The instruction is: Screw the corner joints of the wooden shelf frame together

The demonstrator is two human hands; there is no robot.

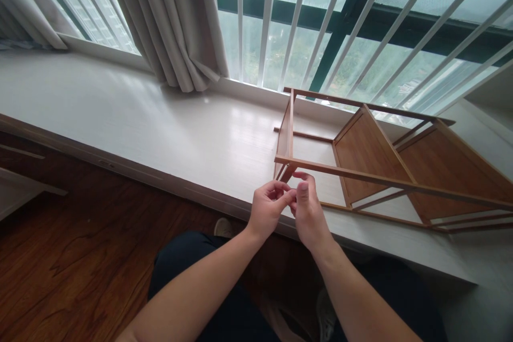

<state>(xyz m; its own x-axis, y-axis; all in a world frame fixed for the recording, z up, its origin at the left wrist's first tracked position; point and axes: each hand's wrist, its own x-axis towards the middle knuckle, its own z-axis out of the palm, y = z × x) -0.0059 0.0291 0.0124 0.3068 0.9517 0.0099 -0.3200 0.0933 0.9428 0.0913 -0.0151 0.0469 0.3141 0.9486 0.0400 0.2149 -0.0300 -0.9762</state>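
A wooden shelf rack (pixel 377 155) lies on its side along the window ledge, its open frame and brown shelf panels facing me. Just in front of its near left corner, my left hand (pixel 269 204) and my right hand (pixel 308 208) meet at the fingertips. The left thumb and fingers are pinched together against the right fingers. My right thumb points up, and its index finger curves near the rack's leg. Whatever sits between the fingertips, if anything, is too small or hidden to make out.
The pale window ledge (pixel 160 117) runs across the view, with a grey curtain (pixel 168 21) hanging onto it. White bars (pixel 268 21) stand before the window. Below are the dark wooden floor (pixel 80 256) and my knees. A white furniture edge (pixel 24 189) juts in at left.
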